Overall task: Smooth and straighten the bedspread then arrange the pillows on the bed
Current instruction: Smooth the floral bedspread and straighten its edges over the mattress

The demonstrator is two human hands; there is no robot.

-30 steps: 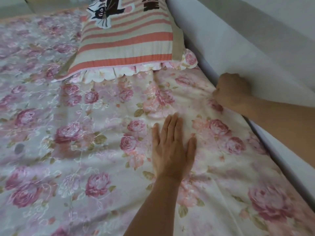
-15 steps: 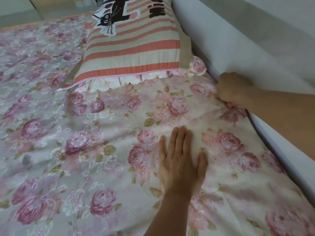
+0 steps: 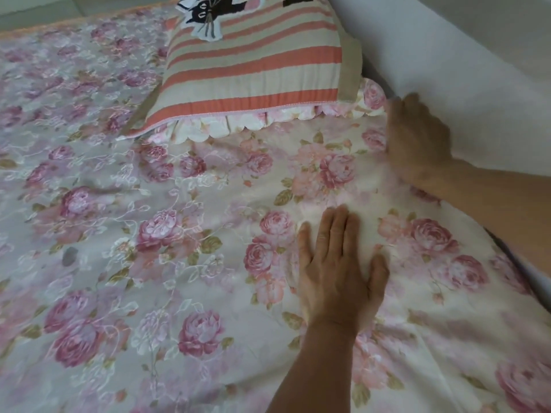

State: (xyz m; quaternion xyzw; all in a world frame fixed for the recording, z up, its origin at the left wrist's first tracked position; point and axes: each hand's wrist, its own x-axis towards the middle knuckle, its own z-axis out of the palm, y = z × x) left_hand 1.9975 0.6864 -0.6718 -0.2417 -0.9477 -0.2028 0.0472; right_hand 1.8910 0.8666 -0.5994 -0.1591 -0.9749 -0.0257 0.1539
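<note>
The left hand [image 3: 340, 272] is laid flat, fingers straight and close together, pressed on the cream fabric bedspread printed with pink roses [image 3: 167, 263], which is spread across the bed. The right hand [image 3: 417, 141] is set at the bedspread's edge against the white wall [image 3: 465, 55]; it is blurred, so whether cloth is pinched cannot be told. The step is judged best done with the cloth anchored under the left palm and drawn evenly toward the wall, the coral-and-beige striped pillow with a black cat motif [image 3: 253, 76], just beyond, being left undisturbed.
</note>
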